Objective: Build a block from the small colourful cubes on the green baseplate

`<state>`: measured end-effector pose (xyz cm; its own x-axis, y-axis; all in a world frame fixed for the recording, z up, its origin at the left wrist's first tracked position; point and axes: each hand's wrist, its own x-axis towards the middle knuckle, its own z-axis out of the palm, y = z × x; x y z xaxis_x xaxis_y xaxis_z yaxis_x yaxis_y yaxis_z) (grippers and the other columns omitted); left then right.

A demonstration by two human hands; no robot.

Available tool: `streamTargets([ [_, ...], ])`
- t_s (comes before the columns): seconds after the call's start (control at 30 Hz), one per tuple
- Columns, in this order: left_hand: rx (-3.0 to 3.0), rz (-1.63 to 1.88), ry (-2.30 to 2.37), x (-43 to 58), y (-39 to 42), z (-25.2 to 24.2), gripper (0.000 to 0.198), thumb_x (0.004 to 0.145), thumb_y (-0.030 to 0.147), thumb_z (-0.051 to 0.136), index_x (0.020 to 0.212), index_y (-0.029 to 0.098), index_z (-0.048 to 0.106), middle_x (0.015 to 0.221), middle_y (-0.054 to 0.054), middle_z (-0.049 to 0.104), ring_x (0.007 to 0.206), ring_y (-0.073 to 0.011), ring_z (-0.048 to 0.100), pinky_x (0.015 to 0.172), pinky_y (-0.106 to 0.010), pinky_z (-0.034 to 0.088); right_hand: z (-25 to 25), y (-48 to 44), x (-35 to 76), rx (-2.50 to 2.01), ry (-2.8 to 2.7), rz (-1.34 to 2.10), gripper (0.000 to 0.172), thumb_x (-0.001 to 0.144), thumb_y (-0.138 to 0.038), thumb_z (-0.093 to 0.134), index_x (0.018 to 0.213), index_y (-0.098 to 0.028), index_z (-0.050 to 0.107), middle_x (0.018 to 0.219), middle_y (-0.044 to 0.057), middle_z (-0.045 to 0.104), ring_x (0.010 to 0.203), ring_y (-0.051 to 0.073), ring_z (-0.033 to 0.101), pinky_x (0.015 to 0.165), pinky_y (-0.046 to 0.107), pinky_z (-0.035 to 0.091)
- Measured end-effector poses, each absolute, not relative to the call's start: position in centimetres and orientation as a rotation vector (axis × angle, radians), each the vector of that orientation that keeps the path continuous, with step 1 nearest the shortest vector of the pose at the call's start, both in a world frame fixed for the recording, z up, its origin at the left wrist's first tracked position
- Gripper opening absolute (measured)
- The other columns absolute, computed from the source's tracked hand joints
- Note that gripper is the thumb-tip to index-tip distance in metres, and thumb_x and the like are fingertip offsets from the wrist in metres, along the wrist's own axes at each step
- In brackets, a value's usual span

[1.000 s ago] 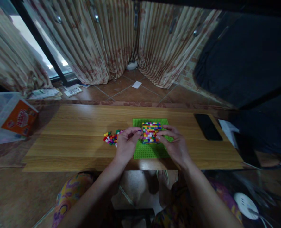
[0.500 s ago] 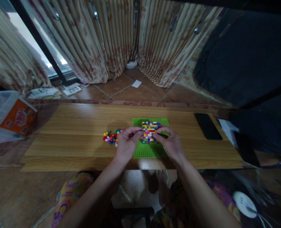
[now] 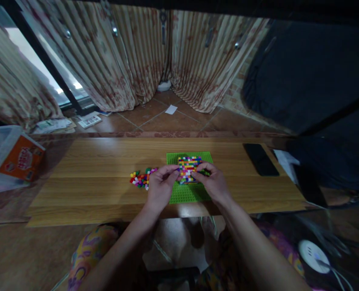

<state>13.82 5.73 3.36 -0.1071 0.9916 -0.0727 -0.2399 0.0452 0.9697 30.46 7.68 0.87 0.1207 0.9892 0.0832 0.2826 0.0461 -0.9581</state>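
Note:
On a green studded baseplate [image 3: 189, 197] rests a block of small multicoloured toy bricks [image 3: 189, 165], built up in rows. My left hand [image 3: 161, 184] is at the block's left side, thumb and forefinger pinched on what looks like a small dark blue or purple brick, mostly covered by the fingertips. From the right, my right hand [image 3: 213, 181] grips the block, its thumb on the top face and its fingers around the right edge. Left of the baseplate lies a heap of loose bricks [image 3: 140, 180], partly hidden behind my left hand.
A black phone [image 3: 260, 159] lies toward the right end of the wooden table [image 3: 100, 161]. At the far left stands a clear plastic box [image 3: 0, 137] with an orange label. Curtains hang beyond the table, and a white round power strip [image 3: 313, 256] is low at the right.
The view has shifted slightly, so the table scene sits a little further left and lower. Both hands keep nearly the same pose at the block.

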Motion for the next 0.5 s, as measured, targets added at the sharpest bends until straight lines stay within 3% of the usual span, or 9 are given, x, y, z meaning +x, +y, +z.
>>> streamTargets([
  [0.23, 0.927, 1.344, 1.132, 13.9, 5.8, 3.2, 0.016, 0.072, 0.023, 0.07, 0.086, 0.016, 0.071, 0.077, -0.002, 0.072, 0.063, -0.0116, 0.065, 0.067, -0.026, 0.054, 2.5, 6.6, 30.1, -1.453, -1.511, 0.545, 0.015, 0.079, -0.039, 0.065, 0.077, -0.025, 0.07, 0.116, 0.006, 0.057, 0.116, 0.024, 0.051, 0.1, 0.044, 0.037],
  [0.5, 1.061, 1.318, 1.068, 14.3, 5.5, 3.1, 0.017, 0.076, 0.02, 0.065, 0.092, 0.015, 0.067, 0.084, -0.004, 0.073, 0.064, -0.0107, 0.064, 0.066, -0.025, 0.054, 3.5, 5.6, 28.6, -1.232, -1.732, 0.459, 0.015, 0.086, -0.033, 0.06, 0.097, -0.031, 0.071, 0.121, 0.004, 0.056, 0.116, 0.022, 0.052, 0.1, 0.044, 0.042],
])
